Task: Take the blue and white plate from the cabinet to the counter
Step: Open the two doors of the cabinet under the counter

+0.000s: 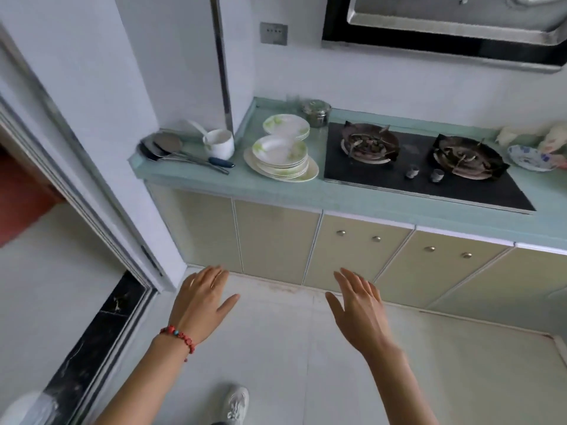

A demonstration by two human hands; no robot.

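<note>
A blue and white plate point(529, 158) rests on the teal counter point(306, 196) at the far right, beside the gas hob. Below the counter run beige cabinet doors point(356, 256), all closed, some with small metal knobs. My left hand point(201, 297) and my right hand point(357, 302) are stretched out in front of me, above the floor and short of the doors. Both hands hold nothing, fingers spread. A red bead bracelet sits on my left wrist.
Stacks of white plates with green leaves point(280, 159) stand on the counter's left part, next to a white mug point(218, 144) and spatulas point(171, 147). A black two-burner hob point(420, 165) fills the middle. A door frame point(92, 210) is at the left.
</note>
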